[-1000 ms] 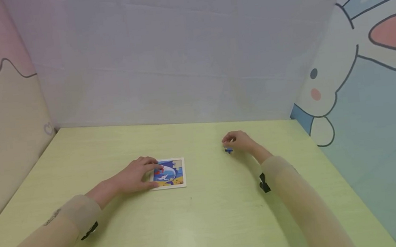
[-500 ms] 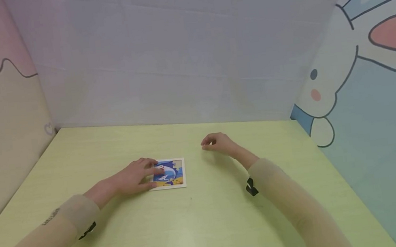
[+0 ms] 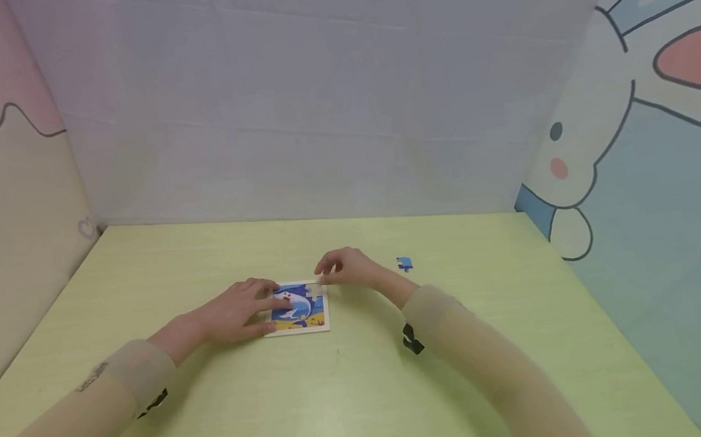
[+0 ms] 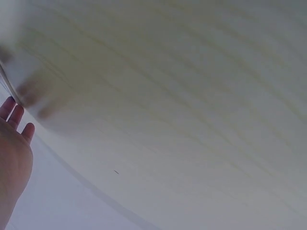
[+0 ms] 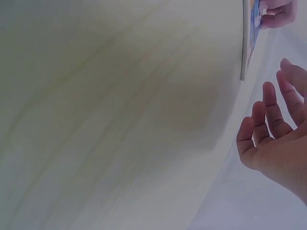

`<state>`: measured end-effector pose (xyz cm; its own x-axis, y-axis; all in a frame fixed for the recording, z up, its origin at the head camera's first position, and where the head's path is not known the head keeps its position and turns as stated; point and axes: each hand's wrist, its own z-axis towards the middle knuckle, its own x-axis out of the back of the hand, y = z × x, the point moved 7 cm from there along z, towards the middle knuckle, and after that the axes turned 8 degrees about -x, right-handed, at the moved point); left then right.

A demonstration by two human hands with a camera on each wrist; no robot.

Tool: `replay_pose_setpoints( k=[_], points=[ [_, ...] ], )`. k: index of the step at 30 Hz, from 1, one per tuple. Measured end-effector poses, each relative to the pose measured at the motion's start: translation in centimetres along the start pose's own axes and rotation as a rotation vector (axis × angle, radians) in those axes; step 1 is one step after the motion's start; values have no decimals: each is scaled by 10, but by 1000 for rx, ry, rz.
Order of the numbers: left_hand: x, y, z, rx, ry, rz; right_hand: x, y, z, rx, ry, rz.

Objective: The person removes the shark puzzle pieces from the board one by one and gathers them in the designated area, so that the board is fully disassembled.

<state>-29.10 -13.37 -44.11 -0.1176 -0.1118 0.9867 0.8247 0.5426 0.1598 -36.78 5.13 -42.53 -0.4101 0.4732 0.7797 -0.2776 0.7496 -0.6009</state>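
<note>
A small white-framed jigsaw puzzle [image 3: 298, 330] with a dolphin picture lies on the table. A tan gap shows in its upper right part. My left hand [image 3: 231, 311] rests over its left side with fingers spread, covering part of the picture. My right hand [image 3: 350, 267] hovers at the frame's upper right corner. In the right wrist view, the thumb and index finger of that right hand [image 5: 278, 134] come close together and the other fingers bend loosely. Whether a piece sits between those tips is not visible. One blue puzzle piece [image 3: 404, 263] lies beyond the right forearm.
The light yellow-green table [image 3: 339, 407] extends around the puzzle. A pale wall [image 3: 312, 107] stands behind it. Side panels with cartoon drawings, one with a rabbit [image 3: 563, 144], border the left and right edges.
My right hand has moved left from beside the loose blue piece to the puzzle's upper right corner. That piece stays on the table. The left hand has barely moved.
</note>
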Motion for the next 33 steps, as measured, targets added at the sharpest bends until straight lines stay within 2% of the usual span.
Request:
replay_pose_setpoints(
  k=[7,12,17,33],
  points=[
    [-4,-2,0,-8,-3,14,-18,-3,9,-25,-61,-27],
    [-7,-5,0,-17,7,15,-23,-4,14,-10,-74,-53],
    [-6,-5,-1,-18,9,9,-25,-7,18,21,-75,-94],
    [-5,-4,-2,-16,13,7,-28,-5,20,-14,-90,-74]
  ],
)
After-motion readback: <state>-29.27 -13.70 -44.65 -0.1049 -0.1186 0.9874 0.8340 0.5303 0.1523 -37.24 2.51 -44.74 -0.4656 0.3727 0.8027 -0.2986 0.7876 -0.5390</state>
